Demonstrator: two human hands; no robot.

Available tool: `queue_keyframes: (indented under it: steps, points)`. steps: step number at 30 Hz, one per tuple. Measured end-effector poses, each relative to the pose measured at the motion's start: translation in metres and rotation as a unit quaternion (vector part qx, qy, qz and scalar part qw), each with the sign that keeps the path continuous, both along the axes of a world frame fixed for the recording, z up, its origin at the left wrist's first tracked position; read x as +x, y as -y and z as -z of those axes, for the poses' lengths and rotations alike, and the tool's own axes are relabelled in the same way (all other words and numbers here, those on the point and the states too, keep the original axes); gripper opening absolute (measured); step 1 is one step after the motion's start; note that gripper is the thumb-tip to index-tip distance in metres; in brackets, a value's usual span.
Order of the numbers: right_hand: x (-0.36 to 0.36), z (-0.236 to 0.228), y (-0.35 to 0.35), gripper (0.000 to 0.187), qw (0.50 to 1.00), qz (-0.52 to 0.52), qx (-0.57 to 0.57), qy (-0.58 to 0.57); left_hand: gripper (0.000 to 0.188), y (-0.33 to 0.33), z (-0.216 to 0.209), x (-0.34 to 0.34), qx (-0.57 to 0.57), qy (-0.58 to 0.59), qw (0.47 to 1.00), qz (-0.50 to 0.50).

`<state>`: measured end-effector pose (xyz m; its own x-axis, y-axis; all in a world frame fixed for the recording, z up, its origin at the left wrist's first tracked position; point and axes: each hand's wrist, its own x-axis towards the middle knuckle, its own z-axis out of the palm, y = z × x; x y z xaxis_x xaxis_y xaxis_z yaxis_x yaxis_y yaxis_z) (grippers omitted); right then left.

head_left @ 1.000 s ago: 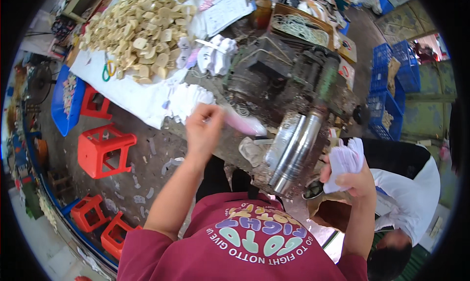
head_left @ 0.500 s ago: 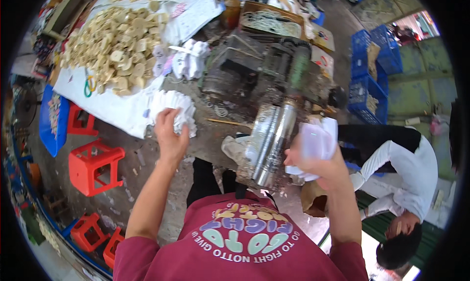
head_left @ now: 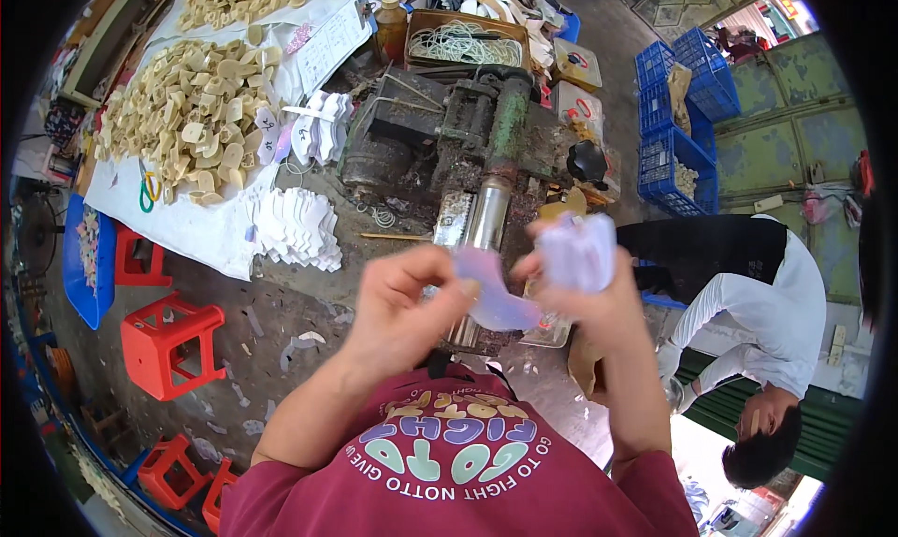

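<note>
My left hand (head_left: 407, 303) pinches a curved, lilac-pink flat piece (head_left: 500, 296) between thumb and fingers, over the near end of a machine's shiny metal roller (head_left: 490, 215). Close by on the right, my right hand (head_left: 599, 298) grips a stack of thin whitish-lilac cut pieces (head_left: 577, 252), blurred by motion. The lilac-pink piece reaches across toward my right fingers; whether they touch it I cannot tell. A fanned pile of white wavy-edged pieces (head_left: 297, 228) lies on the table to the left. Behind it stands a tied bundle of white pieces (head_left: 321, 130).
The grimy green machine (head_left: 510, 116) has a black knob (head_left: 587, 161). A heap of beige pieces (head_left: 201, 107) covers the back left. Red stools (head_left: 173, 345) stand left, blue crates (head_left: 669, 177) right. A person in white (head_left: 776, 303) bends over close on my right.
My left hand has left the white pile and come right, to the roller, and now holds the lilac-pink piece. My right hand still grips its stack. The view has shifted slightly.
</note>
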<state>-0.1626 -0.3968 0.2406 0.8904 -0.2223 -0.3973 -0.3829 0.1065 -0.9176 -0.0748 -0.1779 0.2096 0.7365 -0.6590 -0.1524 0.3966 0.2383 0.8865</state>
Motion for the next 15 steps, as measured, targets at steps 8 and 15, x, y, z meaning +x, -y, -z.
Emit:
queue_keyframes:
  steps: [8, 15]
  points:
    - [-0.012, -0.007, 0.016, 0.072, 0.974, -0.183, 0.135, -0.019, 0.009, 0.007, 0.013, -0.004, 0.087, 0.165, 0.982, -0.001]
    - [0.010, 0.010, 0.039, 0.051, 0.936, -0.268, -0.040, -0.225, 0.023, -0.005, 0.069, 0.003, 0.235, 0.371, 0.890, -0.120]
